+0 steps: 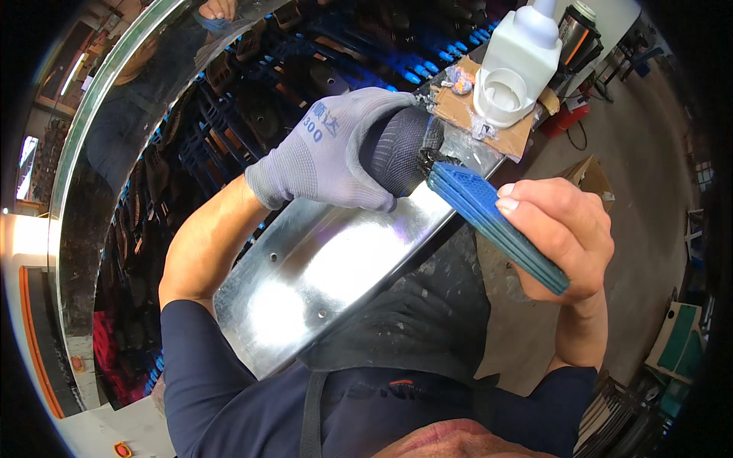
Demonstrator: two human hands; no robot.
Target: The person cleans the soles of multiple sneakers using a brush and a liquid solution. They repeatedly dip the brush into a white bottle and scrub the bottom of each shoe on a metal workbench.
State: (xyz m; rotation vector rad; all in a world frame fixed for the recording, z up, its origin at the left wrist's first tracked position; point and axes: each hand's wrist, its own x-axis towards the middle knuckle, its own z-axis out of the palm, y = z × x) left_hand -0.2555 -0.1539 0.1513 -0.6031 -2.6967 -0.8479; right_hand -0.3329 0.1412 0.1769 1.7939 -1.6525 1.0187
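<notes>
A gloved left hand (332, 149) is gripping a dark shoe (395, 153). The bare right hand (563, 233) is pinching a blue brush (482, 212) beside the shoe.

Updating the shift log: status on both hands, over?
Left hand, gloved: gripping dark textured piece. Right hand: blue tool, tip at piece's edge. White bottle beyond, on cardboard.

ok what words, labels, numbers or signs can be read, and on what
Gray glove on the left hand: dark blue characters and digits, clear, but not copied here.
Dark shirt: upside-down lettering by a red mark, too faint to read.
Dark part at top: marks too small to read.
</notes>
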